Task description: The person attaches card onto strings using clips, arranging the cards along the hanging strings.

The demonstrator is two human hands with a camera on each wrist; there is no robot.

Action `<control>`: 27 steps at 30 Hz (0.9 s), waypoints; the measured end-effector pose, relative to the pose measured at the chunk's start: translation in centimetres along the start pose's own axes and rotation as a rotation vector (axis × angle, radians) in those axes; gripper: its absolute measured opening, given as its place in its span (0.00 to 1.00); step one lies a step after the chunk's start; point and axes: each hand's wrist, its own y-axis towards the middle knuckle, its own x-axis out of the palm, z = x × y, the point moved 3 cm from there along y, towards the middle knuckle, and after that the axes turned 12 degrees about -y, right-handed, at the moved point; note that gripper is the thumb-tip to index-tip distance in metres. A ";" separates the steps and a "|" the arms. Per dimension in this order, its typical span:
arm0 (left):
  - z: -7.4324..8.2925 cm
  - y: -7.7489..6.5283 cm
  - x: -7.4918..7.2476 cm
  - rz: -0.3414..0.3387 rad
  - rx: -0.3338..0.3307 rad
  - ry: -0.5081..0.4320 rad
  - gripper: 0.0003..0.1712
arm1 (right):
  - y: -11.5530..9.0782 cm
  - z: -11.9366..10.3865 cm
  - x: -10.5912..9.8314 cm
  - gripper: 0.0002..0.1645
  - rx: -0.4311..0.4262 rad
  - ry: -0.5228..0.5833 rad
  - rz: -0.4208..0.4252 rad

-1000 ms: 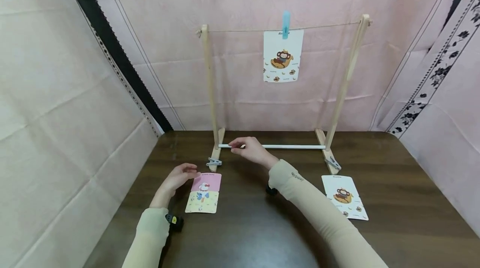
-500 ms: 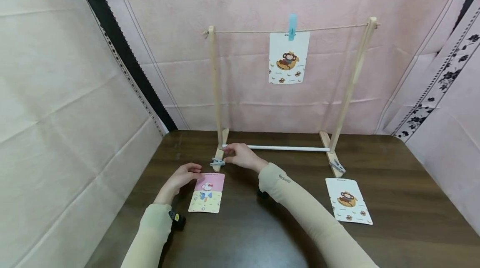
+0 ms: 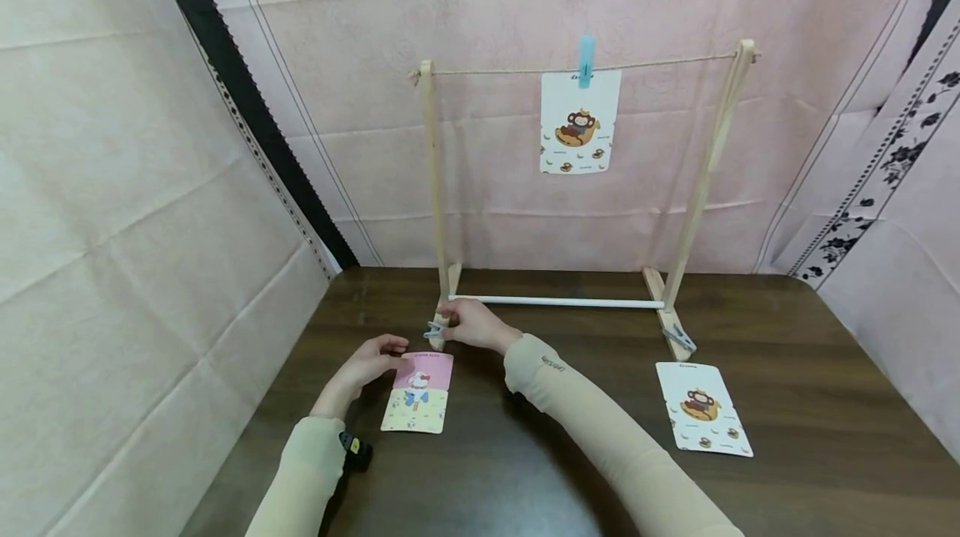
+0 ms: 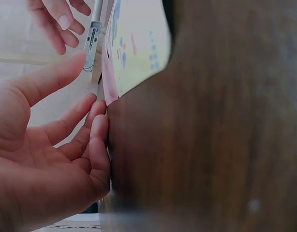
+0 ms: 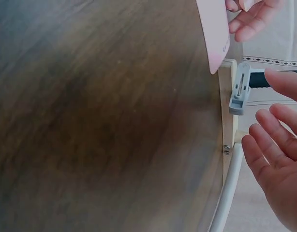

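Observation:
My right hand point(image 3: 476, 325) reaches to the foot of the stand's left post, its fingertips right at a grey-blue clothespin point(image 3: 433, 329). In the right wrist view, thumb and fingers are spread apart beside that clothespin point(image 5: 241, 89), with a gap between them. A pink and yellow card point(image 3: 417, 395) with a cartoon kitten lies flat on the table. Beside its top left corner is my left hand point(image 3: 371, 363), fingers loosely bent. The left wrist view has this hand point(image 4: 47, 140) resting on its side at the card's edge point(image 4: 139, 43), nothing pinched.
A wooden stand point(image 3: 435, 170) carries a string point(image 3: 495, 72) between two posts. A monkey card point(image 3: 558, 103) hangs there from a blue clothespin point(image 3: 587, 62). A white rod point(image 3: 555, 302) joins the feet. Another clothespin point(image 3: 680, 339) and monkey card point(image 3: 705, 409) are at right.
My right hand has moved left and down from above the white rod to the clothespin on the left foot. The left hand stays by the pink and yellow card. The head view has shifted slightly.

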 end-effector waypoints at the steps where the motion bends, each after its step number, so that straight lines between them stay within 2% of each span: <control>1: 0.0 0.0 0.0 -0.005 0.002 0.001 0.26 | 0.0 0.0 0.1 0.26 0.005 -0.002 -0.001; 14: 0.0 -0.5 -0.1 -0.022 0.007 0.044 0.28 | 0.2 -0.7 1.5 0.28 -0.022 -0.124 -0.022; 22: -0.3 -0.4 0.1 -0.025 -0.001 0.047 0.29 | 0.3 -0.7 2.2 0.27 0.026 -0.128 -0.041; 27: -0.1 -0.2 0.2 -0.044 0.009 0.049 0.29 | 0.3 -0.5 2.1 0.25 0.024 -0.144 -0.021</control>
